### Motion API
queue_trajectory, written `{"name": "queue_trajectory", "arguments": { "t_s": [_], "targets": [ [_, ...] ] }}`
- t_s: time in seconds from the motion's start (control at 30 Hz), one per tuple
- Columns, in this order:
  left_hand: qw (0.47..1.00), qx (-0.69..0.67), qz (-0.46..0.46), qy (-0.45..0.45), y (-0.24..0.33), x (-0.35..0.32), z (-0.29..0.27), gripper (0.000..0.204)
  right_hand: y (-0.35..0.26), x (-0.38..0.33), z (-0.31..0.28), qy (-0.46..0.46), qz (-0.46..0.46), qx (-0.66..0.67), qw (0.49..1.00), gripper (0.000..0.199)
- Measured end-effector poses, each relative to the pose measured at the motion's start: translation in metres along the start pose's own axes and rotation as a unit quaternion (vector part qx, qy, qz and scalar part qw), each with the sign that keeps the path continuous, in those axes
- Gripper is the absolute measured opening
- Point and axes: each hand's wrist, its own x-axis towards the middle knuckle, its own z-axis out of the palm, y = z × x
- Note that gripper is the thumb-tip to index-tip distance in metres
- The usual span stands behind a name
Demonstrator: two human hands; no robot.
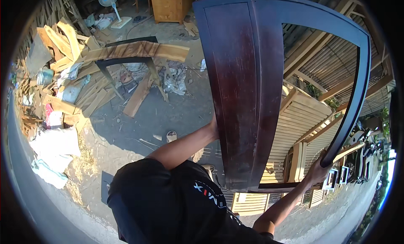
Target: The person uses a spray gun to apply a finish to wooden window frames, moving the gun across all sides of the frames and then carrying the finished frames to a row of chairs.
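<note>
A large dark red-brown wooden door (pixel 235 76) is held up in front of me. It has a solid panel on its left and a wide opening, framed by narrow rails, on its right. My left hand (pixel 215 125) is at the solid panel's left edge, its fingers hidden behind the wood. Around the lower right corner of the frame, the fingers of my right hand (pixel 318 172) are closed. Through the opening, pale slatted wooden pieces (pixel 301 113) show behind the door.
At left, a curved board (pixel 139 50) lies across a dark stand (pixel 110 73). Scrap planks (pixel 94 97) and white sacks (pixel 57 143) lie beside it. A standing fan (pixel 110 4) and a wooden cabinet (pixel 168 6) are at the back. More furniture frames (pixel 336 176) stand at right.
</note>
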Motion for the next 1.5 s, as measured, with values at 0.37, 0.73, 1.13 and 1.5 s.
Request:
{"name": "queue_trajectory", "arguments": {
  "t_s": [0.37,0.73,1.13,1.5],
  "targets": [
    [0.863,0.178,0.351,0.317,0.235,-0.093,-0.046,0.077,-0.356,-0.018,0.053,-0.143,-0.133,0.017,0.981,0.082],
    [0.709,0.336,0.367,0.5,0.526,-0.141,-0.15,0.066,-0.676,-0.17,0.151,-0.269,-0.285,0.193,0.9,0.051],
    [0.598,0.459,0.22,0.62,0.73,-0.229,-0.279,0.08,-0.827,-0.36,0.197,-0.452,-0.263,0.25,0.815,0.05],
    [0.579,0.515,0.1,0.624,0.818,-0.237,-0.361,0.069,-0.878,-0.457,0.191,-0.483,-0.179,0.19,0.836,0.053]
  ]
}}
